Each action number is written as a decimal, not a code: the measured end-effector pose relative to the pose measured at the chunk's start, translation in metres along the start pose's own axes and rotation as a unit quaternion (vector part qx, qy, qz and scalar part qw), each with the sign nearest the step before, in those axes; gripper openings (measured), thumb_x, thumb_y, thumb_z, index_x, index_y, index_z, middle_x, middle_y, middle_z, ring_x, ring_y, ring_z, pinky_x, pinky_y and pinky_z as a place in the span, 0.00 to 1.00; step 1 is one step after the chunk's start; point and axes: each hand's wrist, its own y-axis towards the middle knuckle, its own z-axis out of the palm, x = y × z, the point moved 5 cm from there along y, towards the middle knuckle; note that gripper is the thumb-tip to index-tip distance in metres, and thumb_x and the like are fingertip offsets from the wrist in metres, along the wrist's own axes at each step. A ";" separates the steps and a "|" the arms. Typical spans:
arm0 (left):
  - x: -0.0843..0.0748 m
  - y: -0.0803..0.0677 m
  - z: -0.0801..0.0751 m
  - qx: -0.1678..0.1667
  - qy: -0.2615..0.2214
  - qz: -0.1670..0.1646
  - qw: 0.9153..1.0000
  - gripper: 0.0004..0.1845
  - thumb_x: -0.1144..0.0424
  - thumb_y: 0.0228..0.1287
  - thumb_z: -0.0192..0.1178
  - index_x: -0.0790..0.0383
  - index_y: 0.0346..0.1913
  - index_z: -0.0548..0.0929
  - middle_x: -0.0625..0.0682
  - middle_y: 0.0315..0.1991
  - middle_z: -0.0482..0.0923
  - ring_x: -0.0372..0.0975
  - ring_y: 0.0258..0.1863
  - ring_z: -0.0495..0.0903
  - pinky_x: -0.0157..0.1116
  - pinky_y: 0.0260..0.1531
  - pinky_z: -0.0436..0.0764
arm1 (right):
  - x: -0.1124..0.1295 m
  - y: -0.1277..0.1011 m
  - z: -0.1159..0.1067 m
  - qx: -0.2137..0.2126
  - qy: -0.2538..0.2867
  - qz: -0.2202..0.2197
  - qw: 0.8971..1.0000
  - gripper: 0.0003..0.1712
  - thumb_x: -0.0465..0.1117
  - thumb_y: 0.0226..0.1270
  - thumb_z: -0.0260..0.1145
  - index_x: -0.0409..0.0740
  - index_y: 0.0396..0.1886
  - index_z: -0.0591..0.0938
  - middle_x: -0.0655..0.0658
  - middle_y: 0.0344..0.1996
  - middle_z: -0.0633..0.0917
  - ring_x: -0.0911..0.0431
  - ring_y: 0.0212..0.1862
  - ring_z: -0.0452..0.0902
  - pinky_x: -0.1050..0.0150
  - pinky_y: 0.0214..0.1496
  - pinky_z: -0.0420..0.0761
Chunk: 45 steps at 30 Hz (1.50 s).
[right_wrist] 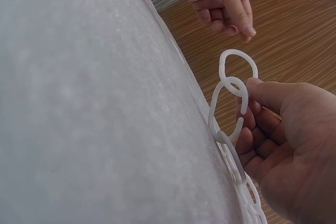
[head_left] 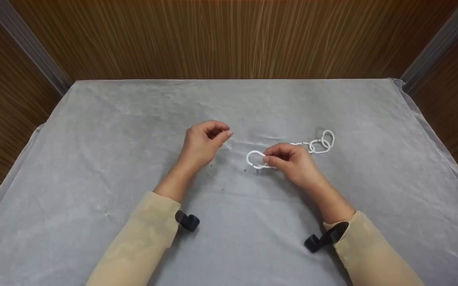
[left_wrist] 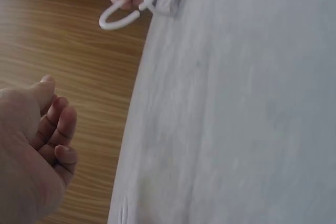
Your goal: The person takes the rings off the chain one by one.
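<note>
I have the white chain [right_wrist: 212,109] by one end, over the grey cloth-covered surface [head_left: 221,238], a little right of its middle. My right hand [head_left: 292,163] pinches the end link [head_left: 248,159] between thumb and finger, its other fingers curled. The links are slim, rounded, elongated loops, plain white and smooth; the second one shows a narrow break in its ring. The run passes behind my right hand, and the far links lie on the surface beyond it, to the right, looped through one another. My left hand [head_left: 204,143] is near but apart from the chain, fingers loosely curled, thumb close to the forefinger, holding nothing I can see.
</note>
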 end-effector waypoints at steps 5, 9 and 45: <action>-0.007 -0.004 0.015 0.013 -0.021 0.019 1.000 0.07 0.62 0.71 0.72 0.62 0.45 0.92 0.48 0.31 0.87 0.37 0.31 0.82 0.34 0.34 0.80 | 0.000 0.000 -0.001 -0.001 -0.006 -0.004 1.000 0.04 0.29 0.67 0.76 0.33 0.40 0.90 0.42 0.31 0.89 0.63 0.32 0.80 0.72 0.35 0.78; -0.009 -0.007 0.027 0.026 -0.035 0.015 0.999 0.07 0.61 0.71 0.72 0.61 0.45 0.92 0.46 0.32 0.87 0.36 0.33 0.82 0.33 0.35 0.80 | 0.000 0.000 0.000 0.000 -0.010 -0.004 1.000 0.05 0.31 0.68 0.76 0.32 0.41 0.90 0.42 0.32 0.89 0.63 0.33 0.81 0.72 0.36 0.79; 0.016 -0.023 0.057 0.103 -0.074 0.006 0.992 0.08 0.59 0.68 0.75 0.58 0.44 0.92 0.45 0.33 0.86 0.36 0.31 0.78 0.32 0.33 0.77 | 0.000 0.001 0.001 0.007 -0.033 -0.028 0.999 0.04 0.31 0.69 0.76 0.36 0.41 0.92 0.41 0.34 0.91 0.62 0.34 0.82 0.72 0.37 0.79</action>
